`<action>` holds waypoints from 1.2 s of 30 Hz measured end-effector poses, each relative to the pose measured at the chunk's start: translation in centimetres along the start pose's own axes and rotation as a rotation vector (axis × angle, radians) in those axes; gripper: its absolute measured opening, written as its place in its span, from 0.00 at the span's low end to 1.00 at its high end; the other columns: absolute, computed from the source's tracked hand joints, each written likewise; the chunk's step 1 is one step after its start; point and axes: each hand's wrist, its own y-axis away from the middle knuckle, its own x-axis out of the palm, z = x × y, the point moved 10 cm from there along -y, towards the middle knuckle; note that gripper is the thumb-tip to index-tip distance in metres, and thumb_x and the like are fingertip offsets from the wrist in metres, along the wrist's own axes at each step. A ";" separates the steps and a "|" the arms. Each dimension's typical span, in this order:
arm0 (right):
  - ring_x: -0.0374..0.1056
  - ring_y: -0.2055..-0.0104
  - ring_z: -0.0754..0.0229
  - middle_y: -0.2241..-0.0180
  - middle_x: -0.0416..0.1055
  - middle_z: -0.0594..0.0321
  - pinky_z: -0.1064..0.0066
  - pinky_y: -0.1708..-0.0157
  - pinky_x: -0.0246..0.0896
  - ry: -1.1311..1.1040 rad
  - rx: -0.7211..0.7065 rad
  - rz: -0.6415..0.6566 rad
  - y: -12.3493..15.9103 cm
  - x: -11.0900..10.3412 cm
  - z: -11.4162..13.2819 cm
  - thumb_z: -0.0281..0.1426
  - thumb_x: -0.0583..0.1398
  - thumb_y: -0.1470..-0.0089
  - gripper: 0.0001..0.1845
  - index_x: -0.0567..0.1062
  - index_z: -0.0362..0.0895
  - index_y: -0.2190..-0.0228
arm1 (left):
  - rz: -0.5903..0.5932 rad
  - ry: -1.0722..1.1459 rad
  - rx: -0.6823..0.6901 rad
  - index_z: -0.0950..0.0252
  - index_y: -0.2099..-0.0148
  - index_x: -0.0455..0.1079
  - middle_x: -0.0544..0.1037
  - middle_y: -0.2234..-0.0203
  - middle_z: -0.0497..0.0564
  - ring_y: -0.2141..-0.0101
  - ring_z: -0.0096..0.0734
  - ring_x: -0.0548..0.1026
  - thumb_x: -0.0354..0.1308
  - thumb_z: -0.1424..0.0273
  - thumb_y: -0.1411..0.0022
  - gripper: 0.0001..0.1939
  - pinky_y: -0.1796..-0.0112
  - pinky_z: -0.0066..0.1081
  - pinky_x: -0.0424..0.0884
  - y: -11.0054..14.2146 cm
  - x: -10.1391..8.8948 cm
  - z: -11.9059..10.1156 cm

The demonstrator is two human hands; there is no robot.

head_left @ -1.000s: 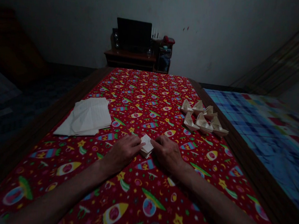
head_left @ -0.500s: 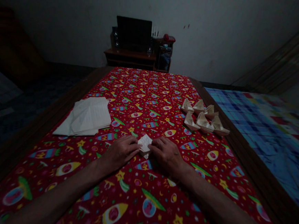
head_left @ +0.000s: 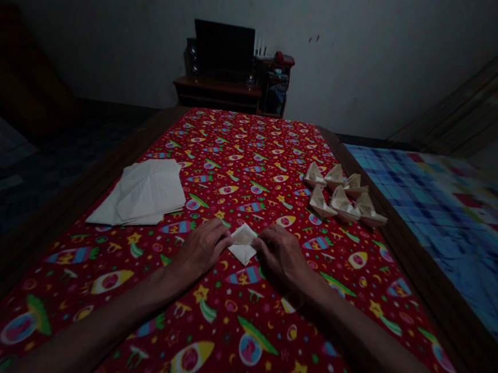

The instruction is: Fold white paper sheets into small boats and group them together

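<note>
A small folded piece of paper [head_left: 243, 246], diamond-shaped with a crease across its middle, sits low over the cloth in front of me. My left hand [head_left: 203, 245] pinches its left corner between thumb and fingers. At the opposite corner, my right hand [head_left: 280, 252] is closed on the paper in the same way. Off to the left lies a loose stack of white paper sheets [head_left: 151, 193]. Several folded paper boats [head_left: 345, 202] stand in two rows on the right side.
A red cloth [head_left: 231, 306] printed with rockets and stars covers the dark wooden table. Beyond its far end stand a black monitor [head_left: 223, 49], speakers and a red telephone [head_left: 284, 58] by the wall. A blue checked sheet [head_left: 403, 204] spreads out on the right.
The paper between my hands has opened from a tilted, folded form into a flatter diamond with a crease across it. My hands have spread slightly apart. The view has shifted a little.
</note>
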 end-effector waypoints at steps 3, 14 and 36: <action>0.59 0.70 0.63 0.72 0.65 0.61 0.73 0.70 0.51 0.149 0.051 0.027 0.0 0.3 0.0 0.33 0.53 0.41 0.11 0.70 0.42 0.72 | 0.026 -0.066 0.047 0.64 0.65 0.64 0.69 0.69 0.49 0.67 0.32 0.68 0.50 0.68 0.36 0.06 0.65 0.32 0.65 0.1 0.1 -0.4; 0.56 0.70 0.61 0.72 0.63 0.62 0.71 0.69 0.47 0.320 -0.052 -0.030 0.2 1.1 0.5 0.31 0.50 0.40 0.10 0.68 0.43 0.70 | -0.010 -0.386 0.010 0.64 0.69 0.63 0.69 0.73 0.48 0.70 0.32 0.68 0.46 0.66 0.33 0.12 0.67 0.33 0.58 -0.3 -0.1 -0.3; 0.57 0.67 0.59 0.69 0.64 0.57 0.70 0.71 0.46 0.399 -0.007 0.018 0.5 2.1 -0.2 0.30 0.49 0.41 0.10 0.70 0.44 0.63 | -0.021 -0.491 -0.044 0.65 0.67 0.65 0.71 0.71 0.52 0.69 0.37 0.69 0.47 0.67 0.34 0.11 0.66 0.37 0.61 -0.7 -0.1 -0.6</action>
